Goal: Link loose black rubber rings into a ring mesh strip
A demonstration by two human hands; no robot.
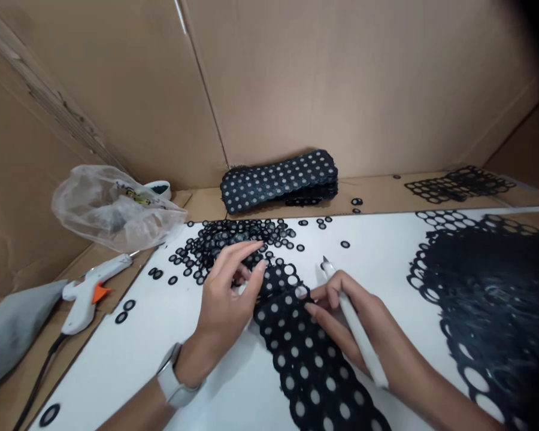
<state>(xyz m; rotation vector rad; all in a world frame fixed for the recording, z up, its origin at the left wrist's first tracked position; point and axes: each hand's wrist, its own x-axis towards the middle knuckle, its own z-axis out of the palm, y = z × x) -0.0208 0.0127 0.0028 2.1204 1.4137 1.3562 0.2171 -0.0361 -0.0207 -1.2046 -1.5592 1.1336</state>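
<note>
A black sheet with rows of pale round spots (315,359) lies on the white board, running from the pile of rings toward me. My left hand (231,287), with a watch on its wrist, is over the sheet's far left edge; its thumb and forefinger are apart and nothing shows between them. In my right hand (350,311) is a white pen-like craft knife (362,335), its dark tip pointing away from me. Thumb and fingertips of that hand touch the sheet's right edge. Small black rings (227,236) are heaped just beyond my left hand.
A white glue gun (83,299) with an orange trigger lies left, near a clear plastic bag (112,209) and a white cup (160,189). Spotted black strips (278,179) are stacked at the back. Black perforated sheets (498,299) are piled right. Cardboard walls (341,78) enclose the area.
</note>
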